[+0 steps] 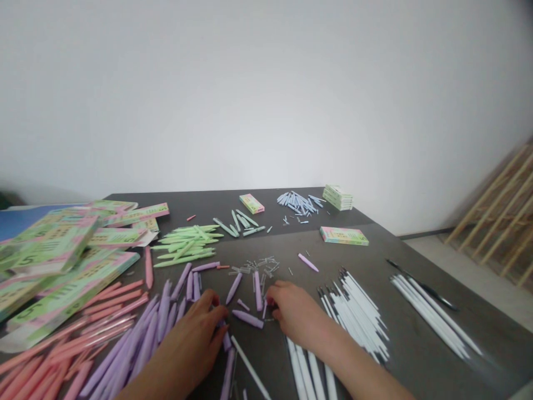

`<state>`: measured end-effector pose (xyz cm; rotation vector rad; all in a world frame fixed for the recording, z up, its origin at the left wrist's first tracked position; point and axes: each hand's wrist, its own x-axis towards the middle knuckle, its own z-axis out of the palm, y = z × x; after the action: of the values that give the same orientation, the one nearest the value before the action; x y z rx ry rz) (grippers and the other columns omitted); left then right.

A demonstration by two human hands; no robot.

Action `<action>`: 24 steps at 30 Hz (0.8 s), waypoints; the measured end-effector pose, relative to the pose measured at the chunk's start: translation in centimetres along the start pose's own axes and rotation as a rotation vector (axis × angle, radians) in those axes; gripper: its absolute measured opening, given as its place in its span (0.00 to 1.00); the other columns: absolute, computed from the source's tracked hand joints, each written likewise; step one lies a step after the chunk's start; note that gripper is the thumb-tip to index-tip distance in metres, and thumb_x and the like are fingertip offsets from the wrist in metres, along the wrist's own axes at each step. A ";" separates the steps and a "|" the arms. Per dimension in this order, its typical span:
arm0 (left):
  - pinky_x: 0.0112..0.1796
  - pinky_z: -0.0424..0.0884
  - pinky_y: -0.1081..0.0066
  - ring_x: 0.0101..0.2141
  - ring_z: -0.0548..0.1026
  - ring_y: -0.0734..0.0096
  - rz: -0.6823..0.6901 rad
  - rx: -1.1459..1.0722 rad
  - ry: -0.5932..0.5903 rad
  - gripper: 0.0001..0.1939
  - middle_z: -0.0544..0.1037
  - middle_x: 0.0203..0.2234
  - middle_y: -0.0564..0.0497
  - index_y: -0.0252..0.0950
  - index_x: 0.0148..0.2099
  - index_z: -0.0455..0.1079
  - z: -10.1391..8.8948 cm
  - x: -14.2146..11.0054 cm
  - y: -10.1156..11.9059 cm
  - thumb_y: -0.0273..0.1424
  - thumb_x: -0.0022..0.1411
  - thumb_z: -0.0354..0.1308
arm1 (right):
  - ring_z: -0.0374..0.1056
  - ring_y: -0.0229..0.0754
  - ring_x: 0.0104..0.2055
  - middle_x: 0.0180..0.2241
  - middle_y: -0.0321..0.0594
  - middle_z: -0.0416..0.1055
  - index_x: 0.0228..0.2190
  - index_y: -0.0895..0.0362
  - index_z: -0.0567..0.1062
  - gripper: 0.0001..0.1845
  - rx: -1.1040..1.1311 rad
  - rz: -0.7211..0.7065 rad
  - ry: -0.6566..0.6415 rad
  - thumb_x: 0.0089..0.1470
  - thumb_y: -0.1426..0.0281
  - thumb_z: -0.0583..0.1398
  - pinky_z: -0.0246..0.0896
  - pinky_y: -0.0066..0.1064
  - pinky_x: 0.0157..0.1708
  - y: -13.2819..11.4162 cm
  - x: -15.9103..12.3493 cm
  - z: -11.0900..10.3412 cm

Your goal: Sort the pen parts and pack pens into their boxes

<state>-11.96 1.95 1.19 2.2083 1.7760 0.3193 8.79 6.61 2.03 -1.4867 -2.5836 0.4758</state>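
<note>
My left hand [203, 322] is low over the table with its fingers curled. A purple pen barrel [226, 339] lies at its thumb and fingertips, partly hidden by them. My right hand [293, 305] bends its fingers down onto the table, and the fingertips are hidden, so whatever they pinch does not show. Beside them lie a thin purple piece [265, 309] and a small clear piece. Between my hands are a loose purple pen barrel [247, 319], an upright-pointing purple barrel [257, 290] and a small purple tip [244, 304]. A white refill [250, 366] lies below.
Purple barrels [144, 333], pink barrels [37, 372] and printed boxes [75, 289] crowd the left. Green barrels [187, 244], small clear pieces [260, 266] and blue parts [297, 203] lie farther back. White refills [353, 311] and a black pen [433, 291] are at right.
</note>
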 end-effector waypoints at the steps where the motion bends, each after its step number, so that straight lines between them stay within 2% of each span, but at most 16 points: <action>1: 0.44 0.64 0.65 0.39 0.71 0.67 -0.001 0.002 0.004 0.12 0.66 0.40 0.47 0.38 0.36 0.70 0.0 0.1 -0.1 0.26 0.58 0.44 | 0.66 0.42 0.39 0.35 0.43 0.70 0.32 0.58 0.74 0.09 0.004 -0.006 0.006 0.45 0.77 0.58 0.55 0.29 0.36 0.0 0.0 0.1; 5: 0.43 0.64 0.65 0.37 0.71 0.67 -0.019 0.013 0.011 0.13 0.65 0.40 0.45 0.36 0.36 0.70 0.1 0.4 -0.7 0.26 0.58 0.44 | 0.65 0.42 0.38 0.34 0.41 0.69 0.32 0.57 0.74 0.08 0.025 -0.017 0.064 0.48 0.76 0.57 0.55 0.29 0.37 0.0 0.3 0.3; 10: 0.44 0.64 0.66 0.39 0.71 0.68 0.001 0.010 0.057 0.14 0.66 0.41 0.45 0.37 0.41 0.69 0.3 0.8 -1.5 0.25 0.58 0.43 | 0.61 0.42 0.43 0.38 0.40 0.67 0.40 0.54 0.72 0.11 0.081 -0.064 0.177 0.53 0.71 0.56 0.54 0.29 0.43 -0.8 0.8 1.3; 13: 0.45 0.64 0.66 0.39 0.71 0.67 0.008 0.022 0.064 0.15 0.67 0.41 0.45 0.36 0.41 0.70 0.4 0.8 -1.5 0.25 0.58 0.43 | 0.61 0.42 0.44 0.39 0.40 0.67 0.40 0.51 0.73 0.12 0.106 -0.134 0.192 0.53 0.69 0.57 0.54 0.30 0.44 -1.4 1.1 2.2; 17: 0.46 0.63 0.64 0.42 0.70 0.65 0.023 0.053 0.072 0.15 0.69 0.41 0.45 0.37 0.41 0.71 0.3 0.8 -1.4 0.25 0.58 0.44 | 0.61 0.43 0.43 0.39 0.40 0.68 0.39 0.52 0.74 0.11 0.082 -0.129 0.208 0.54 0.70 0.55 0.53 0.32 0.45 -1.9 1.3 3.0; 22: 0.48 0.61 0.64 0.46 0.68 0.63 0.044 0.088 0.168 0.18 0.71 0.44 0.44 0.36 0.45 0.70 -0.8 0.9 -1.7 0.24 0.58 0.42 | 0.61 0.42 0.42 0.38 0.40 0.68 0.41 0.52 0.73 0.12 0.119 -0.140 0.222 0.56 0.72 0.53 0.54 0.30 0.43 -1.9 1.4 2.5; 24: 0.45 0.62 0.64 0.44 0.69 0.63 0.011 0.113 0.200 0.17 0.72 0.42 0.43 0.35 0.43 0.69 -1.8 0.8 -1.8 0.24 0.59 0.41 | 0.61 0.41 0.43 0.38 0.40 0.68 0.39 0.53 0.73 0.12 0.138 -0.131 0.236 0.55 0.74 0.53 0.53 0.30 0.43 -1.7 1.2 1.8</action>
<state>-14.09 3.20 2.22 2.3369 1.9281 0.4680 6.27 6.46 0.84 -1.2395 -2.3923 0.4250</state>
